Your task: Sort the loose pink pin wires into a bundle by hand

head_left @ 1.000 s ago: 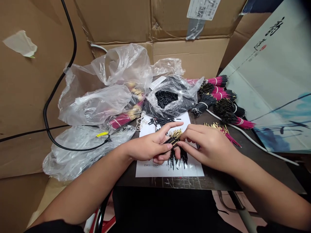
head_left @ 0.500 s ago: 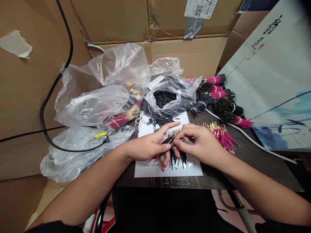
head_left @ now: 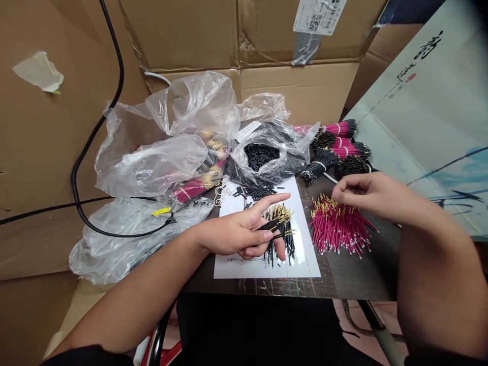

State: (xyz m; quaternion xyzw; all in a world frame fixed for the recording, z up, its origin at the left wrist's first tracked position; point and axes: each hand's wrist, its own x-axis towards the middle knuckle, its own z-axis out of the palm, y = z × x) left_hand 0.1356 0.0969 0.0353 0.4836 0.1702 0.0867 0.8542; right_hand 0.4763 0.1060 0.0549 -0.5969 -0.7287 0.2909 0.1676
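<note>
My left hand (head_left: 244, 234) is closed round a small bunch of black wires with gold tips (head_left: 276, 223), its index finger stretched out to the right. Beneath it, more black gold-tipped wires (head_left: 290, 249) lie on a printed white sheet (head_left: 232, 269). My right hand (head_left: 362, 195) hovers at the upper edge of a spread pile of pink wires with gold ends (head_left: 339, 231). Its fingers are curled together at the gold ends, and whatever is between the fingertips cannot be made out. Short black tubes (head_left: 261, 191) are scattered at the top of the sheet.
Behind the sheet stands an open plastic bag of black tubes (head_left: 261, 156). Clear bags with pink bundles (head_left: 188, 190) lie to the left, near a black cable (head_left: 78, 178). Tied wire bundles (head_left: 320, 162) are stacked back right, beside a leaning printed board (head_left: 427, 122). Cardboard (head_left: 293, 91) walls the back.
My right hand has left the wires at my left hand and moved right to the pink pile. The left hand keeps its bunch, and the view has shifted slightly.
</note>
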